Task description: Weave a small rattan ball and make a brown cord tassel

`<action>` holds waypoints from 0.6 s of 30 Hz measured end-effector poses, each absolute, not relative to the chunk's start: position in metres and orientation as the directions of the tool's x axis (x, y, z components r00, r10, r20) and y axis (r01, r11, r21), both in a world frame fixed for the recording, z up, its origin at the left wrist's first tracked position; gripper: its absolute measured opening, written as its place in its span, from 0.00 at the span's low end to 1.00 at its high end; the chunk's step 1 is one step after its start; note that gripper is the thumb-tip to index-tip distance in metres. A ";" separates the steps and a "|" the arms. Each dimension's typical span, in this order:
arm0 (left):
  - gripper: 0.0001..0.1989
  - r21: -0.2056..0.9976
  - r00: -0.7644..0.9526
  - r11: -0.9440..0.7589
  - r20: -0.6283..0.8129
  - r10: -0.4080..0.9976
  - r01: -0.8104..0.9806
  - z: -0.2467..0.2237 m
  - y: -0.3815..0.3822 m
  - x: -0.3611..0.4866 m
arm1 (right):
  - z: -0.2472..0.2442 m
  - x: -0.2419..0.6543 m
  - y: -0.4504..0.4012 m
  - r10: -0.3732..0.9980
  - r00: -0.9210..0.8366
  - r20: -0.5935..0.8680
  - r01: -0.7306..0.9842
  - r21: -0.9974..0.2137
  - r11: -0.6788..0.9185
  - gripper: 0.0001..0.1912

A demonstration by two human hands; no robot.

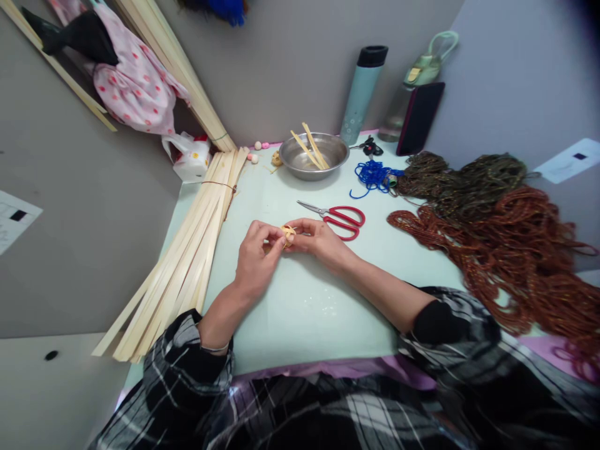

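Observation:
Between my two hands, over the middle of the pale green table, is a small woven ball of yellowish strips [289, 234]. My left hand [260, 253] pinches it from the left with thumb and index finger. From the right, the fingers of my right hand [319, 240] are closed on the same ball. Part of the weave is hidden behind the fingertips. Just beyond my right hand lie red-handled scissors [344, 220], their blades pointing left.
Long flat pale strips [197, 231] lie bundled at left. Behind stands a metal bowl [313, 156] with strips in it. Blue cord [375, 176], dark cord [469, 181] and rust-brown cord [529, 244] lie at right. A flask [362, 94], bottle [403, 103] and phone [420, 119] stand at back.

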State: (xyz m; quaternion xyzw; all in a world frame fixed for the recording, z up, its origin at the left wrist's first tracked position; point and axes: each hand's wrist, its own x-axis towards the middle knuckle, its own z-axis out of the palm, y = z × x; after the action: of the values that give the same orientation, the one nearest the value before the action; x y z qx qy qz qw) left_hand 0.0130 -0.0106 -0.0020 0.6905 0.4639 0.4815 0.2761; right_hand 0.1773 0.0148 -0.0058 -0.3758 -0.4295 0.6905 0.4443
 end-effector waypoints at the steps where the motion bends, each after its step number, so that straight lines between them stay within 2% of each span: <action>1: 0.02 0.830 0.101 -0.413 0.406 0.908 0.375 -0.002 -0.010 0.013 | -0.006 0.177 0.015 0.934 -0.323 -0.149 -0.300 -0.920 -0.251 0.14; 5: 0.06 0.831 0.071 -0.393 0.398 0.914 0.393 -0.002 -0.009 0.014 | -0.006 0.178 0.015 0.926 -0.342 -0.160 -0.308 -0.912 -0.271 0.15; 11: 0.04 0.876 0.098 -0.333 0.319 0.943 0.350 0.003 -0.008 0.012 | -0.005 0.180 0.014 0.928 -0.350 -0.129 -0.308 -0.919 -0.245 0.16; 18: 0.02 0.877 0.092 -0.332 0.321 0.943 0.348 0.002 -0.008 0.012 | -0.001 0.180 0.012 0.918 -0.369 -0.146 -0.313 -0.910 -0.270 0.11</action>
State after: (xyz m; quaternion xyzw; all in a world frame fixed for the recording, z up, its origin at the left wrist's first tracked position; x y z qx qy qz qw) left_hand 0.0117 -0.0077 0.0021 0.6676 0.4832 0.4696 0.3166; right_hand 0.1799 0.0118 -0.0006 -0.3587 -0.4215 0.7118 0.4326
